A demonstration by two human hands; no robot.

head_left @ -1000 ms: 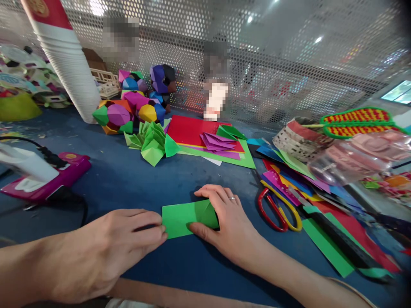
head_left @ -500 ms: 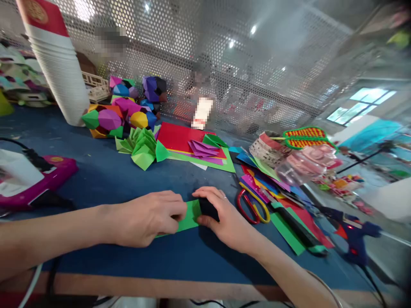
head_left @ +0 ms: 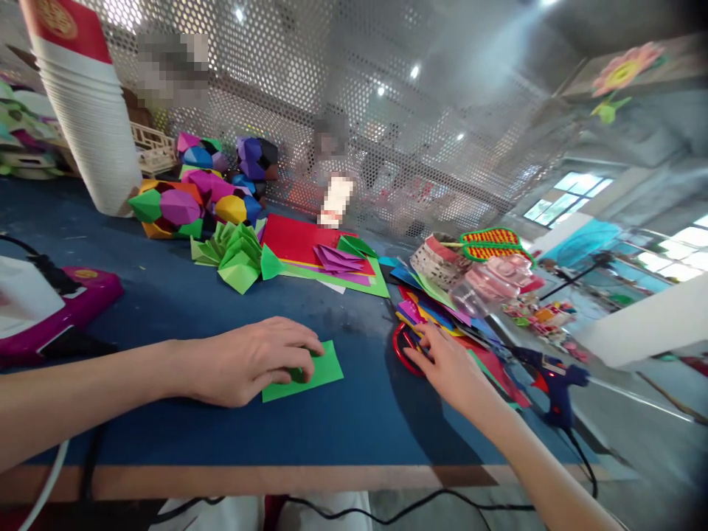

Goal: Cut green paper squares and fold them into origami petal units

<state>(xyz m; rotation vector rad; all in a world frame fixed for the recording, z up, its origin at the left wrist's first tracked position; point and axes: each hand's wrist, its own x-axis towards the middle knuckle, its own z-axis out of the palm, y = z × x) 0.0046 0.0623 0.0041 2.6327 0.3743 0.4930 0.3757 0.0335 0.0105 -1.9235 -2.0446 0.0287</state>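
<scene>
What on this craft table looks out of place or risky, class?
The glue gun lies right at the table's right edge, its cord trailing over the side, so it could be pulled off. Loose paper is heaped unevenly beside the scissors. The green sheet under the left hand lies flat.

Left part of the green paper [head_left: 310, 372] covered by the left hand [head_left: 248, 361]; fold state under the fingers impossible to tell. Right of that paper, scissors [head_left: 406, 343] mostly hidden beneath the right hand [head_left: 450, 365], only 1 red handle loop showing. Far left of the paper, pink device [head_left: 55, 310] cut off by the edge.
</scene>
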